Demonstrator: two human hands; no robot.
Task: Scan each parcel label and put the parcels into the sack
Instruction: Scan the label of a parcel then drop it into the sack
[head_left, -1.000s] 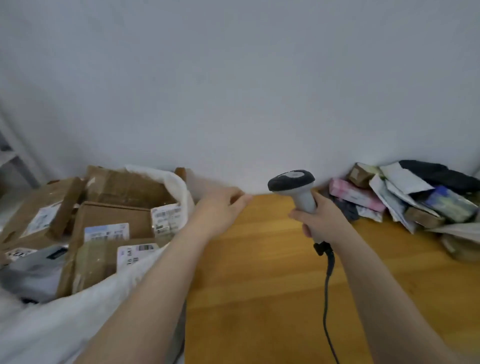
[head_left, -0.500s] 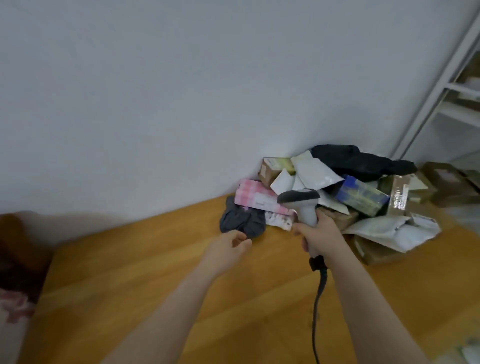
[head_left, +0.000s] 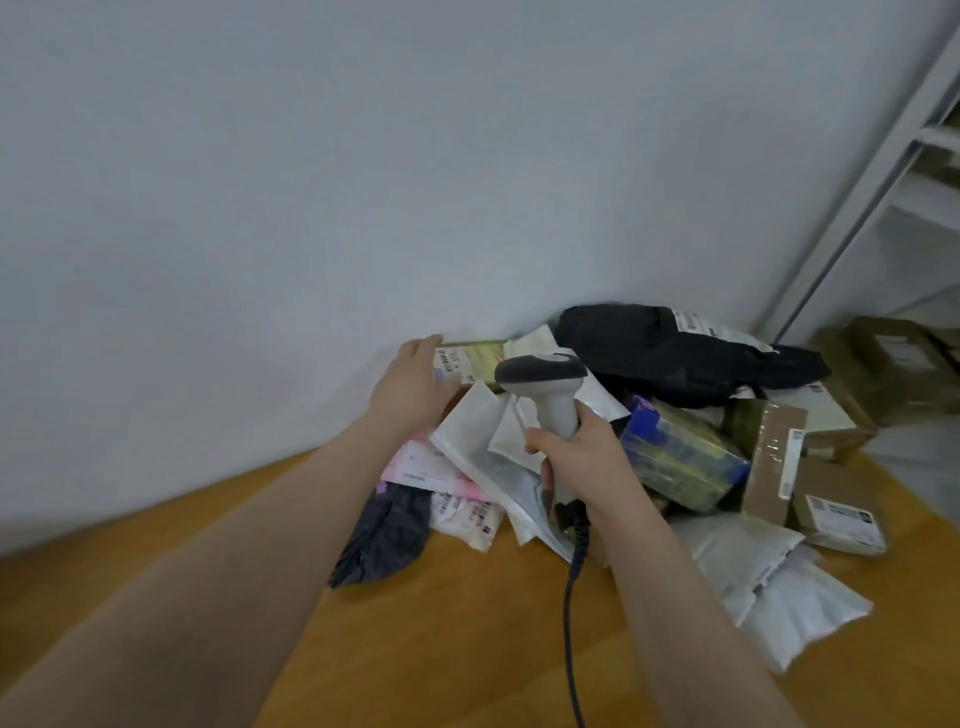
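the left hand (head_left: 410, 387) lays nearly straight fingers against a small labelled box (head_left: 475, 358) atop the parcel pile (head_left: 680, 457) on the desk (head_left: 467, 649), while fingers of the right hand (head_left: 582, 457) curl round the scanner (head_left: 545, 384).

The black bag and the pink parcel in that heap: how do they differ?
The black bag is dark and crumpled; the pink parcel is pale and flatter. The black bag looks bigger than the pink parcel. The black bag lies at the back by the wall; the pink parcel lies nearer, partly under a white envelope. Both carry a white printed label.
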